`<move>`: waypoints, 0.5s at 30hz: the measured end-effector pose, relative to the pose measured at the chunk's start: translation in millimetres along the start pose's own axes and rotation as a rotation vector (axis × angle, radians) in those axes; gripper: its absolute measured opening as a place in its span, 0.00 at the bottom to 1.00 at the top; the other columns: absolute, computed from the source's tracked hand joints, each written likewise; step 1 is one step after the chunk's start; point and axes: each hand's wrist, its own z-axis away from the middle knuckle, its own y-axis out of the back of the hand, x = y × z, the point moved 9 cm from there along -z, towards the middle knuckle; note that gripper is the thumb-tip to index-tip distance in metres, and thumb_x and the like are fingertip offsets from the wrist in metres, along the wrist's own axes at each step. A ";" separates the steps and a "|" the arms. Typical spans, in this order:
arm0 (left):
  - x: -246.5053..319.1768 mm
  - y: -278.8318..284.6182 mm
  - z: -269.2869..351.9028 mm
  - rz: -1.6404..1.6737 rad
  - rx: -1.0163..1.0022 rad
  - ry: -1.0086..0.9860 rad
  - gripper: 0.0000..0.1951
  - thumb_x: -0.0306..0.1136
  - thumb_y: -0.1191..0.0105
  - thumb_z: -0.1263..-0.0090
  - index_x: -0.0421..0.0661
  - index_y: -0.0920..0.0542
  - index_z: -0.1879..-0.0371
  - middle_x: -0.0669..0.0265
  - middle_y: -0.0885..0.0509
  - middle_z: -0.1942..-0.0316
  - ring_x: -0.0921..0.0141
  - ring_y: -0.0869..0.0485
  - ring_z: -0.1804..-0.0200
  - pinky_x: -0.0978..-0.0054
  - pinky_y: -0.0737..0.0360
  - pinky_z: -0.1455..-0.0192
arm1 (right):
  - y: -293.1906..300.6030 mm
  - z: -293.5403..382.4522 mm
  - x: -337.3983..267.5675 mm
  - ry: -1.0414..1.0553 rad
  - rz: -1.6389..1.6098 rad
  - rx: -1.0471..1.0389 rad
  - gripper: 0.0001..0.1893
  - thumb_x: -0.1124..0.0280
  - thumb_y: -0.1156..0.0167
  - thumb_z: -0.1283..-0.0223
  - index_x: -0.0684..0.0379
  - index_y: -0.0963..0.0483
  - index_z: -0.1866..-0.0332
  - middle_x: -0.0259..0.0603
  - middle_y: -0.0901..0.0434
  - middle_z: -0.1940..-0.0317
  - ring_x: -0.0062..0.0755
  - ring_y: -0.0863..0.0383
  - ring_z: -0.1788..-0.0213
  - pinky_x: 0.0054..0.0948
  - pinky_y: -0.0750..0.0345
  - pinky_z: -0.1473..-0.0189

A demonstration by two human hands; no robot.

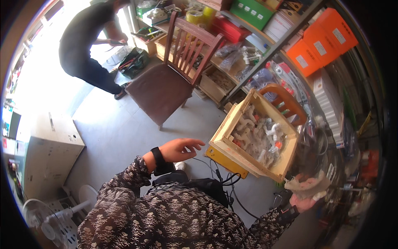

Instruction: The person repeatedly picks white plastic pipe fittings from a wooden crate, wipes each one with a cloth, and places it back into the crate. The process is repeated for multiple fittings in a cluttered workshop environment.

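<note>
My left hand (182,150), with a black band at the wrist, is held over the floor with loosely spread fingers and nothing in it. To its right, a wooden crate (222,132) of white plastic pipe fittings (273,130), some with orange parts, rests tilted in view on a yellow object (224,160). My right hand (303,199) is beyond the crate's lower right corner, palm up, holding a beige cloth (307,186) across the fingers. The cloth hides part of that hand.
A brown wooden chair (160,90) stands ahead, near another person (84,46) bending at the bright doorway. An orange chair back (287,102) is behind the crate. Shelves (270,53) with boxes line the right. Black cables (231,179) hang by my body. A large carton (46,152) and fan (53,221) are left.
</note>
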 end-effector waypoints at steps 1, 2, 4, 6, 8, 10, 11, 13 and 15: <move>-0.4 1.9 -0.3 -0.021 -0.002 -0.022 0.23 0.26 0.46 0.32 0.52 0.26 0.37 0.63 0.16 0.53 0.72 0.17 0.57 0.73 0.18 0.53 | 4.5 3.3 -1.3 0.025 -0.022 0.041 0.34 0.42 0.49 0.31 0.55 0.40 0.30 0.40 0.26 0.48 0.30 0.22 0.59 0.32 0.21 0.55; -2.7 1.8 -0.8 -0.016 -0.015 -0.013 0.23 0.25 0.46 0.32 0.52 0.26 0.37 0.63 0.16 0.53 0.72 0.17 0.57 0.73 0.18 0.53 | 12.2 7.7 -4.8 0.031 -0.024 0.096 0.33 0.43 0.50 0.30 0.55 0.40 0.30 0.40 0.26 0.48 0.29 0.22 0.59 0.31 0.21 0.57; -5.8 -1.7 -3.1 -0.014 -0.041 0.003 0.23 0.25 0.45 0.32 0.52 0.26 0.37 0.63 0.16 0.53 0.72 0.17 0.57 0.74 0.18 0.53 | 13.1 9.8 -6.2 -0.074 -0.378 -0.004 0.35 0.46 0.43 0.36 0.55 0.40 0.30 0.41 0.26 0.47 0.32 0.22 0.54 0.35 0.22 0.51; -2.8 -10.4 -7.9 -0.024 -0.085 -0.021 0.23 0.26 0.45 0.32 0.52 0.26 0.37 0.64 0.16 0.53 0.73 0.17 0.57 0.74 0.18 0.53 | 29.8 6.0 -31.0 0.069 -0.124 0.039 0.38 0.48 0.39 0.43 0.54 0.40 0.29 0.43 0.27 0.45 0.35 0.24 0.49 0.38 0.24 0.46; 0.7 -23.9 -14.2 0.003 -0.141 -0.013 0.22 0.27 0.45 0.32 0.52 0.26 0.37 0.64 0.16 0.53 0.72 0.17 0.57 0.74 0.18 0.53 | 32.8 -2.4 -46.3 0.084 0.260 0.072 0.40 0.49 0.39 0.49 0.55 0.39 0.30 0.43 0.26 0.44 0.37 0.26 0.44 0.40 0.27 0.42; 12.0 -38.7 -22.3 -0.043 -0.174 -0.059 0.22 0.28 0.45 0.32 0.52 0.26 0.38 0.64 0.16 0.53 0.72 0.17 0.56 0.74 0.18 0.54 | 24.6 -9.9 -54.2 0.044 0.327 0.122 0.38 0.47 0.41 0.47 0.55 0.37 0.32 0.43 0.24 0.45 0.38 0.25 0.43 0.41 0.28 0.41; 18.3 -44.6 -26.6 -0.072 -0.184 -0.075 0.22 0.28 0.45 0.31 0.52 0.26 0.38 0.64 0.16 0.53 0.72 0.17 0.56 0.74 0.18 0.54 | 23.2 -10.7 -52.0 0.005 0.169 0.217 0.35 0.45 0.44 0.42 0.55 0.36 0.33 0.41 0.23 0.46 0.38 0.24 0.45 0.41 0.27 0.42; 35.5 -55.5 -33.1 -0.114 -0.190 -0.144 0.21 0.28 0.44 0.31 0.51 0.25 0.38 0.65 0.16 0.53 0.72 0.16 0.56 0.74 0.18 0.55 | 2.0 -6.9 -62.4 -0.073 0.246 0.277 0.29 0.42 0.56 0.29 0.53 0.34 0.34 0.39 0.23 0.47 0.40 0.21 0.50 0.44 0.23 0.47; 50.4 -71.3 -37.4 -0.131 -0.209 -0.187 0.20 0.29 0.44 0.30 0.49 0.25 0.39 0.65 0.16 0.53 0.72 0.16 0.55 0.74 0.18 0.55 | -18.7 8.0 -74.1 -0.085 0.161 0.276 0.31 0.41 0.55 0.30 0.54 0.35 0.34 0.42 0.22 0.49 0.42 0.20 0.53 0.47 0.21 0.51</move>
